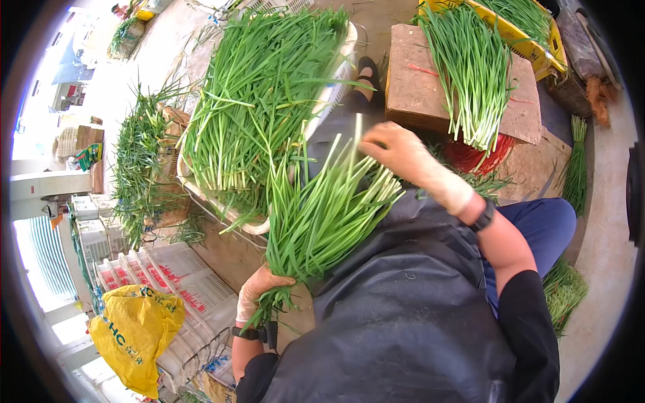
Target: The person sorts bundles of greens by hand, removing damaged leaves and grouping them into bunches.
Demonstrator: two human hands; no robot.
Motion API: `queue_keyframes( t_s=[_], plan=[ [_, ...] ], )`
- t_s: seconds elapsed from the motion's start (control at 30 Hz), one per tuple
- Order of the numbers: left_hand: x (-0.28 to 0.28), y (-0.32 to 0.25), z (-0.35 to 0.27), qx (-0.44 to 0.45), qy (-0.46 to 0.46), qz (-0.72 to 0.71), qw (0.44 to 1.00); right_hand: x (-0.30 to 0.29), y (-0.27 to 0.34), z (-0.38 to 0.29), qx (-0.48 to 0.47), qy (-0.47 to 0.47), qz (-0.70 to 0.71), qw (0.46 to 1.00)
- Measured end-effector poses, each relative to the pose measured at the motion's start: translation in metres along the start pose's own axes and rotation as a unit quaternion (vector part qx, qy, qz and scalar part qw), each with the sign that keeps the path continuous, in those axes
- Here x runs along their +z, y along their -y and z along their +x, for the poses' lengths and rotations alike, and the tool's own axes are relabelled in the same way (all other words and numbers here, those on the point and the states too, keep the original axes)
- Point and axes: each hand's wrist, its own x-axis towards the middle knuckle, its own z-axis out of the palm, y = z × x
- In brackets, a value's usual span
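My gloved left hand [264, 284] grips a loose bunch of garlic chives [322, 216] by its leafy end. The bunch slants up and right across my lap, pale stem ends at the top. Above those ends is my gloved right hand [398, 151], fingers curled. One pale stalk rises beside its fingertips; blur hides whether they pinch it. Just beyond the bunch, a white plastic basket [330, 98] is heaped with more garlic chives [267, 85]. To the right, a neater pile of chives [473, 75] lies on a brown wooden board [413, 75], pale ends towards me.
A yellow crate [557, 50] of chives stands behind the board, with a red bag [478, 153] below. At left are a basket of leafy scraps [141, 166], stacked white crates [186, 272] and a yellow sack [136, 332]. Another chive bundle [577, 166] lies far right.
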Motion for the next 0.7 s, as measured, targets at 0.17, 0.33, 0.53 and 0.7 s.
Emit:
queue_keyframes(
  t_s=[0.17,0.33,0.53,0.7],
  plan=[
    [0.013,-0.018,-0.004,0.024,-0.010,-0.035,0.999,0.068,-0.003,0.045,0.115,0.114,-0.003,0.987],
    [0.022,-0.040,-0.024,-0.016,-0.045,-0.060,0.997,0.039,-0.041,0.041,0.269,0.075,0.213,0.936],
    [0.037,-0.137,-0.058,0.063,-0.100,0.381,0.917,0.037,-0.044,0.023,0.081,0.008,0.092,0.992],
    [0.067,-0.235,-0.081,0.134,-0.073,0.684,0.713,0.007,-0.001,0.019,0.109,0.206,0.280,0.931]
  ],
)
